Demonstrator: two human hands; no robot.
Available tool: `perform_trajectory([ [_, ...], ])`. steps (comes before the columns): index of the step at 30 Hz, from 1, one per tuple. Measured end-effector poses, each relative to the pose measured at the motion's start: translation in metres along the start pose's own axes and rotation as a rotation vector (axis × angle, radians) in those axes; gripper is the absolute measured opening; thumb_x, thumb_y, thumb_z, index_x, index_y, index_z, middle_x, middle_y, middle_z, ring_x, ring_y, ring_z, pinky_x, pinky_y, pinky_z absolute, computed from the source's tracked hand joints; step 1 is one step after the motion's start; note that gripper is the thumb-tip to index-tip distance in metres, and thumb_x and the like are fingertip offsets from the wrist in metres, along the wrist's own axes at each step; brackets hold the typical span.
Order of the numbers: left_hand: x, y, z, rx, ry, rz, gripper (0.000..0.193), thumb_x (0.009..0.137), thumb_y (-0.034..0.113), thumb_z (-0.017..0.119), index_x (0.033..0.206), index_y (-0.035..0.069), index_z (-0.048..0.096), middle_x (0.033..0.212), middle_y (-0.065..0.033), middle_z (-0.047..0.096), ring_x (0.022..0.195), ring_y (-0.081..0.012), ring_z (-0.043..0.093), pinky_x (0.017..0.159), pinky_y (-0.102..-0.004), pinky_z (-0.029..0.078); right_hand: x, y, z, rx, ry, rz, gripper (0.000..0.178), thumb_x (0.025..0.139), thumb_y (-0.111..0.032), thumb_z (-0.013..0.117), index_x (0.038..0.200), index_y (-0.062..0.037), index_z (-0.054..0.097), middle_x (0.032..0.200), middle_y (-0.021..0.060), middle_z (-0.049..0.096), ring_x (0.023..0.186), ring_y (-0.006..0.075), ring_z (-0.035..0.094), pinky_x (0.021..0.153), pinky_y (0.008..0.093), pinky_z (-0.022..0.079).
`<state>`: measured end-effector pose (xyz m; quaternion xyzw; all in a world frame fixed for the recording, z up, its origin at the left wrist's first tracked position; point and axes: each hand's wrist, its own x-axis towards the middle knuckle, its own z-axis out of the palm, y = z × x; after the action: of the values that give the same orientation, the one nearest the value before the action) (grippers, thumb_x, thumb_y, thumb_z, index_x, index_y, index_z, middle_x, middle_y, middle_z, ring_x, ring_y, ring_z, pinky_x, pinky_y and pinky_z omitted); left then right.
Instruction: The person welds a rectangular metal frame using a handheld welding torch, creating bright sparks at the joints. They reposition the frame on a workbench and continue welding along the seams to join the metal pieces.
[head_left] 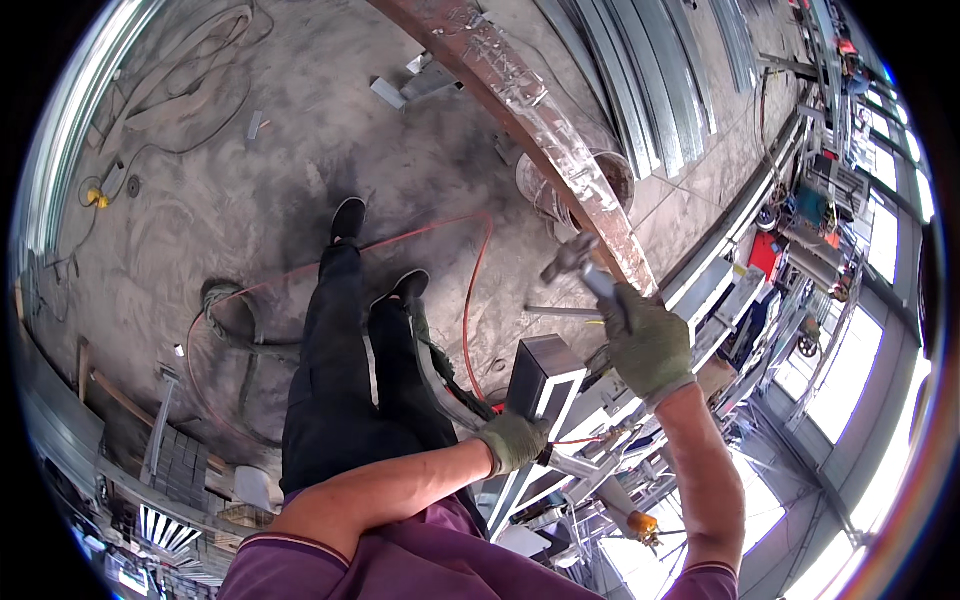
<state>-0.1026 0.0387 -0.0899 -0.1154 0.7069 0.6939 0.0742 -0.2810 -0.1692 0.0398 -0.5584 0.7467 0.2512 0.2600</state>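
My right hand (650,345), in a green work glove, is closed around the handle of a hammer (568,258). The hammer is raised beside the end of a rusty brown steel beam (545,130), its head slightly blurred. My left hand (513,442), gloved too, is closed low beside a rectangular steel tube (545,362) with an open end. A dark-ended tool (546,454) shows at its fingers, and a thin reddish rod (580,440) points right from there. The grip itself is mostly hidden by the glove.
A red hose (478,262) and a dark cable (440,365) run over the concrete floor near my feet. Behind the beam stands a bucket (612,178). Long steel profiles (640,80) lie at the far right. Metal pieces and a cluttered workbench (720,320) fill the right side.
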Motion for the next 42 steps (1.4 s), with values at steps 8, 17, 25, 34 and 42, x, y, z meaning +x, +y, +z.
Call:
perform_trajectory([
  [8, -0.003, 0.003, 0.003, 0.016, 0.027, -0.014, 0.024, 0.106, 0.022, 0.054, 0.110, 0.001, 0.065, 0.085, -0.0234, 0.075, 0.082, -0.0441, 0.077, 0.074, -0.0563, 0.061, 0.009, 0.015, 0.031, -0.216, -0.451, -0.072, 0.044, 0.112, -0.046, 0.049, 0.123, -0.0081, 0.070, 0.103, 0.0166, 0.080, 0.096, 0.0401, 0.077, 0.088, 0.0546, 0.059],
  [17, 0.001, -0.004, 0.025, -0.099, -0.006, -0.075, 0.027, 0.107, 0.023, 0.051, 0.109, 0.000, 0.065, 0.086, -0.0225, 0.075, 0.083, -0.0452, 0.077, 0.076, -0.0563, 0.061, 0.009, 0.009, 0.058, -0.205, -0.506, -0.067, 0.041, 0.113, -0.045, 0.049, 0.125, -0.0115, 0.067, 0.104, 0.0161, 0.080, 0.101, 0.0386, 0.077, 0.090, 0.0550, 0.058],
  [25, -0.004, 0.002, 0.002, -0.052, -0.101, -0.060, 0.028, 0.110, 0.023, 0.044, 0.113, 0.004, 0.064, 0.090, -0.0277, 0.075, 0.086, -0.0479, 0.076, 0.075, -0.0591, 0.059, -0.010, 0.006, 0.079, -0.230, -0.458, -0.076, 0.034, 0.112, -0.039, 0.052, 0.119, -0.0091, 0.066, 0.092, 0.0140, 0.079, 0.091, 0.0403, 0.078, 0.084, 0.0529, 0.060],
  [34, 0.001, -0.003, 0.021, -0.065, -0.010, -0.059, 0.026, 0.107, 0.025, 0.052, 0.110, 0.002, 0.065, 0.088, -0.0220, 0.076, 0.082, -0.0437, 0.077, 0.074, -0.0557, 0.061, -0.019, 0.022, 0.079, -0.296, -0.329, -0.169, 0.039, 0.113, -0.043, 0.047, 0.124, -0.0112, 0.067, 0.102, 0.0158, 0.079, 0.093, 0.0401, 0.078, 0.085, 0.0531, 0.060],
  [42, 0.002, 0.001, 0.007, -0.002, -0.039, -0.053, 0.022, 0.104, 0.021, 0.058, 0.109, 0.001, 0.064, 0.087, -0.0236, 0.075, 0.079, -0.0421, 0.077, 0.069, -0.0551, 0.060, -0.010, 0.000, 0.035, 0.107, -0.109, 0.021, 0.038, 0.113, -0.044, 0.051, 0.119, -0.0106, 0.069, 0.090, 0.0166, 0.077, 0.088, 0.0428, 0.075, 0.078, 0.0527, 0.059],
])
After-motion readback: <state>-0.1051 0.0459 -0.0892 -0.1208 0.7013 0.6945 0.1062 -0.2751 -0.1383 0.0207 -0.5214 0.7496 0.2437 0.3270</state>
